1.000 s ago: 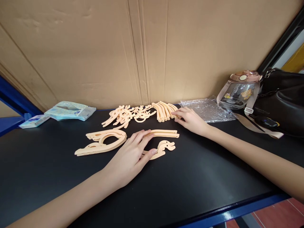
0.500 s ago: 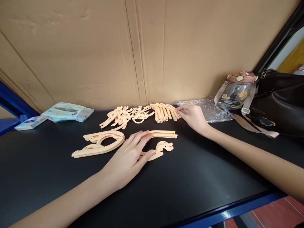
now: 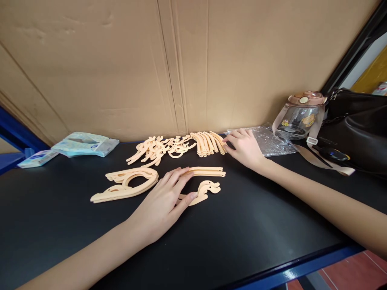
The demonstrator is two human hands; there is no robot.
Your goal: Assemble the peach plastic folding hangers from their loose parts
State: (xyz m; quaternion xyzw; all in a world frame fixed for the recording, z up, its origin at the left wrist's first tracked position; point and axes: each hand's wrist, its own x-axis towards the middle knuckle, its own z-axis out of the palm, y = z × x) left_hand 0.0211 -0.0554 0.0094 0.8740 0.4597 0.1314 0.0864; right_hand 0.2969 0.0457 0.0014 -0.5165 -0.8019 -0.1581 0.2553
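Note:
My left hand (image 3: 165, 197) lies over cream plastic folding-hanger parts, its fingers across two slim hanger arms (image 3: 208, 170) and its thumb against curved hook pieces (image 3: 208, 189). Their left ends are hidden under the palm. My right hand (image 3: 245, 148) is at the right end of a neat row of hanger arms (image 3: 208, 143), fingers apart, fingertips at or just touching the last arm. Left of my left hand sits a stack of assembled hangers (image 3: 121, 193) with a round opening. Behind it, loose hook pieces (image 3: 157, 149) lie in a heap.
A clear plastic bag (image 3: 270, 141) lies behind my right hand. Farther right stand a strapped water bottle (image 3: 299, 117) and a black bag (image 3: 356, 133). Tissue packs (image 3: 81, 144) lie at the back left. Cardboard (image 3: 193, 68) walls off the black tabletop (image 3: 217, 241).
My right hand's pinch on an arm at the row's right end has loosened, and its fingers have spread and lifted slightly. My left hand stays in place.

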